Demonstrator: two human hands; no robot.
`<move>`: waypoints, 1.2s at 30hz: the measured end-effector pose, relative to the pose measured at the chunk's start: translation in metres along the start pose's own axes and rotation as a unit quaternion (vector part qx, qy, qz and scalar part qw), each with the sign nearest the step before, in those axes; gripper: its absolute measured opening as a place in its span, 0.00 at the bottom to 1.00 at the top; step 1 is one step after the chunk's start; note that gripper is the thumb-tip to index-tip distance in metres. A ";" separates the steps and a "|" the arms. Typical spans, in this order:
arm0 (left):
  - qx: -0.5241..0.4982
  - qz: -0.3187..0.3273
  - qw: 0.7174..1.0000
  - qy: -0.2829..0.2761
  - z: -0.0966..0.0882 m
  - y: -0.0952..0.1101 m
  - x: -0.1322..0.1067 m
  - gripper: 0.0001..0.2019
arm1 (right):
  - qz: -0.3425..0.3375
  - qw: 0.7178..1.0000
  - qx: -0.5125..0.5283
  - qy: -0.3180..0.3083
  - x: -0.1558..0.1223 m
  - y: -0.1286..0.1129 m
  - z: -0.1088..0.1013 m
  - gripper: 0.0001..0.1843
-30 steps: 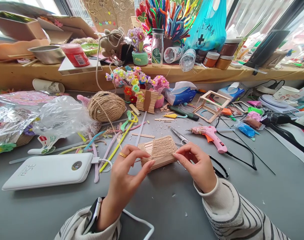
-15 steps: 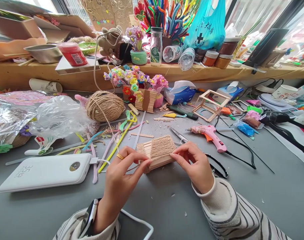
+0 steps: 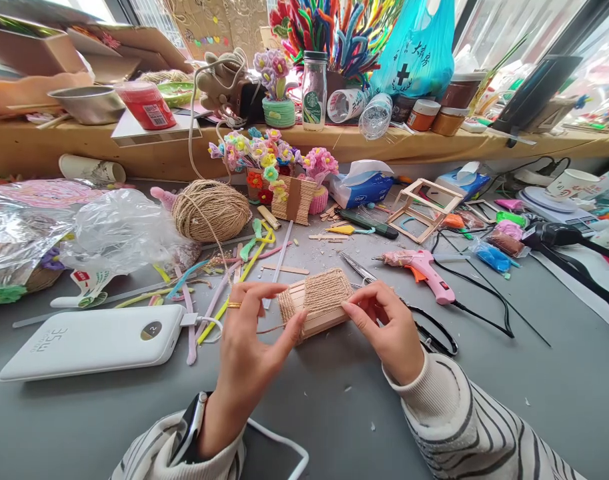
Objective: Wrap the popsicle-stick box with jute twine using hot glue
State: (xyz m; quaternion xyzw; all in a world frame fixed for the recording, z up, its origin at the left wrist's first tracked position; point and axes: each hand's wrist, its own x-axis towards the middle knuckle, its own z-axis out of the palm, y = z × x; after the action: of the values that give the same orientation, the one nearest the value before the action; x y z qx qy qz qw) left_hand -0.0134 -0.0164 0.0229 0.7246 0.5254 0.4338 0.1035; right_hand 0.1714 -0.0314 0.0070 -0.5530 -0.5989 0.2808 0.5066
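A person's left hand [image 3: 249,347] and right hand [image 3: 389,330] pinch opposite ends of a twine-wrapped stick block [image 3: 317,303] just above the grey table [image 3: 334,413], its long axis running nine to three o'clock. A strand leads from the left fingers toward the twine ball [image 3: 211,211] at eleven o'clock, with the pink glue gun [image 3: 421,270] at two.
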 end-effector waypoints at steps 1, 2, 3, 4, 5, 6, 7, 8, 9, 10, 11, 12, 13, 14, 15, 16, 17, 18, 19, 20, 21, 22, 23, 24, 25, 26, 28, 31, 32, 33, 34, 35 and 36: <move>-0.011 -0.015 1.000 0.002 0.001 0.001 0.001 0.14 | 0.002 1.000 0.001 -0.001 0.000 0.000 0.000 0.05; -0.028 -0.031 0.999 -0.001 0.003 0.001 0.001 0.17 | 0.005 1.000 0.003 -0.002 0.000 0.001 0.001 0.05; -0.051 -0.049 0.997 -0.009 0.006 0.002 0.001 0.19 | 0.006 1.000 0.003 -0.003 0.000 0.001 0.001 0.05; -0.076 -0.067 0.995 -0.020 0.008 0.001 0.002 0.22 | 0.007 1.000 0.003 -0.003 -0.001 0.001 0.001 0.05; -0.101 -0.086 0.991 -0.036 0.010 0.001 0.002 0.25 | 0.007 1.000 0.003 -0.002 -0.001 0.002 0.001 0.05; -0.123 -0.107 0.985 -0.054 0.013 0.001 0.001 0.27 | 0.008 1.000 0.003 -0.003 -0.001 0.002 0.001 0.06; -0.141 -0.128 0.979 -0.073 0.014 0.001 0.001 0.29 | 0.008 1.000 0.003 -0.002 -0.002 0.002 0.001 0.06; -0.155 -0.149 0.973 -0.090 0.016 0.000 0.001 0.31 | 0.010 1.000 0.004 -0.002 -0.002 0.002 0.001 0.06; -0.165 -0.167 0.967 -0.103 0.016 0.001 0.001 0.32 | 0.011 1.000 0.005 -0.002 -0.002 0.002 0.001 0.05; -0.174 -0.181 0.962 -0.111 0.017 0.001 0.001 0.32 | 0.012 1.000 0.006 -0.001 -0.002 0.002 0.001 0.05; -0.181 -0.190 0.958 -0.115 0.017 0.001 0.001 0.32 | 0.013 1.000 0.008 0.000 -0.002 0.003 0.001 0.05; -0.187 -0.195 0.956 -0.116 0.017 0.002 0.001 0.31 | 0.014 1.000 0.009 0.000 -0.002 0.003 0.001 0.05; -0.188 -0.196 0.955 -0.116 0.017 0.002 0.001 0.30 | 0.015 1.000 0.010 0.000 -0.002 0.003 0.002 0.05; -0.185 -0.196 0.956 -0.116 0.017 0.003 0.001 0.29 | 0.017 1.000 0.011 0.001 -0.002 0.003 0.002 0.05; -0.179 -0.194 0.957 -0.117 0.017 0.004 0.001 0.28 | 0.018 1.000 0.013 0.003 -0.002 0.003 0.002 0.05; -0.169 -0.191 0.960 -0.118 0.018 0.004 0.001 0.28 | 0.019 1.000 0.016 0.004 -0.002 0.003 0.002 0.05; -0.160 -0.189 0.962 -0.119 0.018 0.005 0.000 0.27 | 0.021 1.000 0.019 0.005 -0.002 0.003 0.002 0.05; -0.153 -0.187 0.963 -0.119 0.018 0.005 0.000 0.26 | 0.024 0.999 0.023 0.007 -0.002 0.003 0.002 0.05; -0.148 -0.185 0.964 -0.119 0.018 0.005 0.000 0.26 | 0.027 0.999 0.027 0.009 -0.002 0.003 0.003 0.06; -0.146 -0.184 0.965 -0.118 0.018 0.005 0.000 0.26 | 0.030 0.999 0.031 0.011 -0.002 0.003 0.003 0.06; -0.145 -0.183 0.965 -0.117 0.018 0.005 0.000 0.25 | 0.035 0.999 0.035 0.013 -0.002 0.004 0.004 0.07; -0.146 -0.182 0.965 -0.116 0.018 0.005 0.000 0.25 | 0.042 0.998 0.041 0.016 -0.002 0.005 0.005 0.07; -0.146 -0.182 0.966 -0.115 0.018 0.005 -0.001 0.25 | 0.051 0.997 0.048 0.018 -0.002 0.005 0.005 0.08; -0.146 -0.181 0.966 -0.114 0.019 0.005 -0.001 0.24 | 0.061 0.996 0.057 0.020 -0.002 0.006 0.006 0.09; -0.147 -0.179 0.966 -0.113 0.019 0.005 -0.001 0.24 | 0.072 0.995 0.068 0.023 -0.002 0.007 0.006 0.10; -0.148 -0.178 0.966 -0.113 0.019 0.005 -0.002 0.24 | 0.084 0.993 0.081 0.026 -0.002 0.009 0.007 0.12; -0.148 -0.176 0.966 -0.115 0.019 0.004 -0.002 0.23 | 0.107 0.988 0.110 0.032 -0.001 0.011 0.008 0.16; -0.148 -0.178 0.966 -0.118 0.019 0.004 -0.003 0.23 | 0.142 0.980 0.140 0.010 0.000 0.012 0.009 0.19; -0.148 -0.177 0.966 -0.117 0.019 0.004 -0.003 0.23 | 0.151 0.978 0.144 -0.011 0.001 0.012 0.008 0.18; -0.148 -0.176 0.966 -0.116 0.019 0.004 -0.004 0.23 | 0.158 0.976 0.143 -0.034 0.001 0.011 0.008 0.16; -0.148 -0.174 0.967 -0.115 0.019 0.004 -0.004 0.23 | 0.161 0.976 0.138 -0.053 0.002 0.011 0.008 0.15; -0.147 -0.174 0.967 -0.115 0.018 0.005 -0.004 0.23 | 0.160 0.976 0.132 -0.066 0.002 0.010 0.007 0.15; -0.146 -0.174 0.967 -0.116 0.018 0.005 -0.004 0.23 | 0.156 0.977 0.126 -0.073 0.002 0.009 0.007 0.15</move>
State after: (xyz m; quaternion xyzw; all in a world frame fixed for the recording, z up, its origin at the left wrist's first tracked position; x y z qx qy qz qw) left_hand 0.0030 -0.0162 0.0132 0.6444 0.5587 0.3943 0.3423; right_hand 0.1690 -0.0259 -0.0025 -0.5495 -0.5000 0.4694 0.4772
